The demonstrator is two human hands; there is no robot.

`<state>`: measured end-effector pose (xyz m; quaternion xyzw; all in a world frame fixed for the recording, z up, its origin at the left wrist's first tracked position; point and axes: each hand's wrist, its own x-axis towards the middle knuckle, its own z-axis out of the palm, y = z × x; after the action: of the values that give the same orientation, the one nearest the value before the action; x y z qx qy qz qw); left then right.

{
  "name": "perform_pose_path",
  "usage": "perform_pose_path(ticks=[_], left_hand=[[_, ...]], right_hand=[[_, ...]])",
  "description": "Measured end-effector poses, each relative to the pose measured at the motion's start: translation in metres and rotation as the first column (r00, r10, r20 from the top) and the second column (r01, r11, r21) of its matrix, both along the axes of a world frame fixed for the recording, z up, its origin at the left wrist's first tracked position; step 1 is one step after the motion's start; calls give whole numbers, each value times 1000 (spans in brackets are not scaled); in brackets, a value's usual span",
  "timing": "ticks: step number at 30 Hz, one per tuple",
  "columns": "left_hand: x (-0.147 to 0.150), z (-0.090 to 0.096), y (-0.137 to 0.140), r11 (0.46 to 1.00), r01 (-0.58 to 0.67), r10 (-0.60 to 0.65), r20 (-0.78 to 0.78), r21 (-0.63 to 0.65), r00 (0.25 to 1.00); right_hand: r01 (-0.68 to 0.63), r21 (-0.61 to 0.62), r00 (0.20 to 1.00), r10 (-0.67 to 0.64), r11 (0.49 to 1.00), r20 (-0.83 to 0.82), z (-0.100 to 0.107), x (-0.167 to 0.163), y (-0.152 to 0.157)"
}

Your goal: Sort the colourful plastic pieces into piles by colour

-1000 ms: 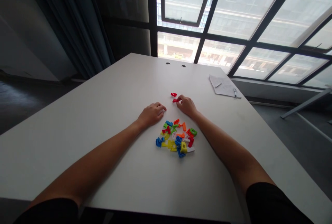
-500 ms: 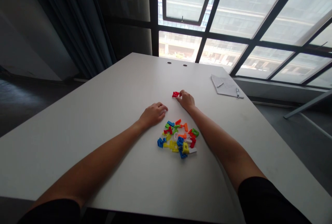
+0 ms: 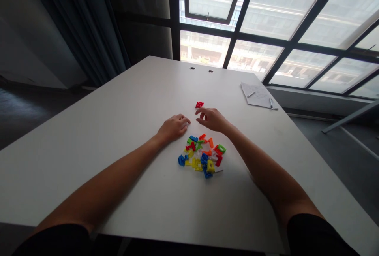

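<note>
My right hand (image 3: 211, 119) hovers over the white table (image 3: 142, 102), thumb and index finger apart with nothing between them. Just beyond its fingertips lies a small red plastic piece (image 3: 199, 105), flat on the table and apart from the hand. My left hand (image 3: 174, 127) rests on the table to the left, fingers curled together; a pale spot shows by its fingertips, too small to name. Nearer to me is a loose pile of plastic pieces in several colours, among them a yellow piece (image 3: 210, 166), a blue piece (image 3: 181, 160) and a green piece (image 3: 222, 148).
A sheet of paper (image 3: 260, 97) with handwriting lies at the table's right edge, a pen (image 3: 271, 103) on it. Two round cable holes (image 3: 192, 68) sit near the far edge. Behind the table are a large window and a dark curtain (image 3: 89, 31).
My right hand has let go of the red piece and drawn back toward me, its fingers opening. The red piece stays on the table. My left hand has hardly moved.
</note>
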<state>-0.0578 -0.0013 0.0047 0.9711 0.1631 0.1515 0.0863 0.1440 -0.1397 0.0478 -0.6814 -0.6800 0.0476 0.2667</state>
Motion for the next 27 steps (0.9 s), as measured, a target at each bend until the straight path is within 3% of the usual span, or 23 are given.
perform_pose_path(ticks=[4, 9, 21, 24, 27], left_hand=[[0, 1, -1, 1000, -9, 9, -3, -10, 1000], [0, 2, -3, 1000, -18, 18, 7, 1, 1000], [0, 1, 0, 1000, -9, 9, 1, -2, 1000], [-1, 1, -1, 1000, -10, 10, -1, 4, 1000], [-1, 0, 0, 1000, -15, 15, -1, 5, 1000]], right_hand=[[-344, -128, 935, 352, 930, 50, 20, -29, -32], [-430, -91, 871, 439, 898, 219, 14, -52, -53], [-350, -76, 919, 358, 934, 166, 4, -48, -56], [-256, 26, 962, 252, 966, 103, 4, -38, -48], [-58, 135, 998, 53, 989, 36, -2, -17, -32]])
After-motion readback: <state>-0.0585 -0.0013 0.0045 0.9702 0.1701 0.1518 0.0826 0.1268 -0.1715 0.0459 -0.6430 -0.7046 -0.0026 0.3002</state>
